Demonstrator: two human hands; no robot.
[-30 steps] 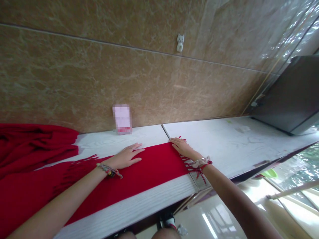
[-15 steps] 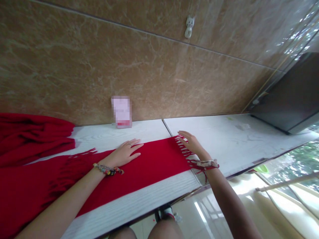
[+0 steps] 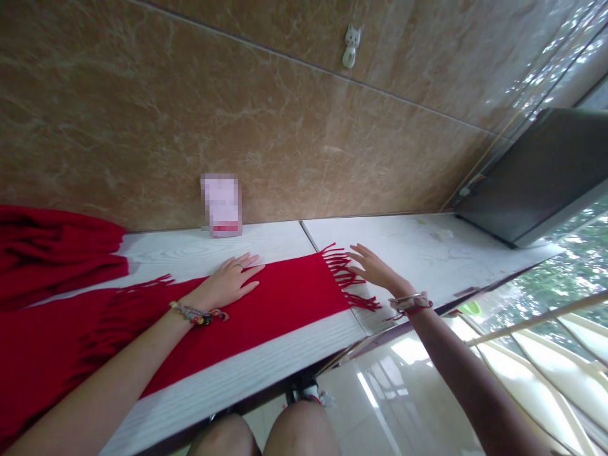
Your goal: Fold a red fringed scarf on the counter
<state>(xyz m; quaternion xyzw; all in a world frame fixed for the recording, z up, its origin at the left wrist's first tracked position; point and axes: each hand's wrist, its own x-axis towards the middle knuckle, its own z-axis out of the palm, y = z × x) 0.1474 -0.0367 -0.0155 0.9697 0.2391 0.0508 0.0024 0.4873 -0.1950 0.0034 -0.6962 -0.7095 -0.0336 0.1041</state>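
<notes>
A red fringed scarf (image 3: 289,291) lies stretched along the white wooden surface, its tasselled end toward the right. My left hand (image 3: 228,280) rests flat on the scarf near its far edge, fingers spread and holding nothing. Just past the tassels, my right hand (image 3: 375,266) is open, its fingertips close to the fringe; whether they touch it I cannot tell. Another row of dark red fringe lies across the scarf beside my left forearm, partly hidden by it.
A bunched red cloth (image 3: 61,253) lies at the far left against the brown tiled wall (image 3: 266,139). A pale pink, blurred packet (image 3: 221,206) leans on that wall. A dark panel-like object (image 3: 532,171) stands at the right end. The white bench (image 3: 399,237) drops off to a tiled floor.
My right hand has moved right, off the fringe, and the tassels now lie spread out. My left hand stays flat on the scarf. The whole view has shifted slightly.
</notes>
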